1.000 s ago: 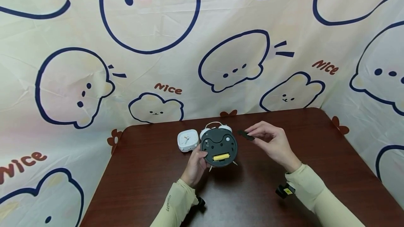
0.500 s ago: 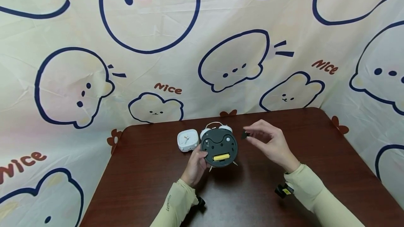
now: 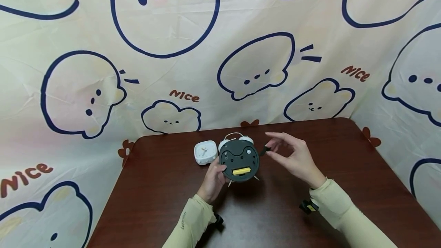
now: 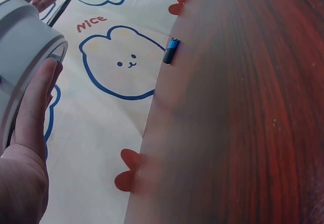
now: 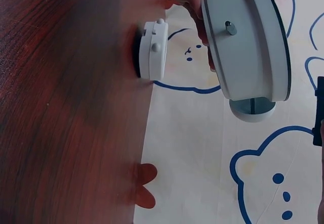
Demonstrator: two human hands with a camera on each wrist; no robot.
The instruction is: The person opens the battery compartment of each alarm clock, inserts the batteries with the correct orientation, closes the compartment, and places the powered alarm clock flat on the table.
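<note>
My left hand (image 3: 212,181) grips a twin-bell alarm clock (image 3: 237,156) by its lower left side, thumb over the dark back. That back faces me, its battery compartment uncovered with a yellow battery (image 3: 241,171) lying in it. Between thumb and fingertips, my right hand (image 3: 294,156) pinches a small black battery cover (image 3: 264,150), just right of the clock's edge. The right wrist view catches the same battery cover (image 5: 319,110) at its right border, while the clock's white side (image 5: 245,42) fills the upper part. The clock's front is hidden in the head view.
A small white square clock (image 3: 205,152) stands on the brown table (image 3: 165,202), left of the held clock. A blue and black battery (image 4: 171,50) lies on the table in the left wrist view. Behind the table hangs a printed cloth (image 3: 193,75).
My right hand has shifted slightly left, and the battery cover has turned in its fingers and come close to the clock's edge. The left hand and clock stay nearly still.
</note>
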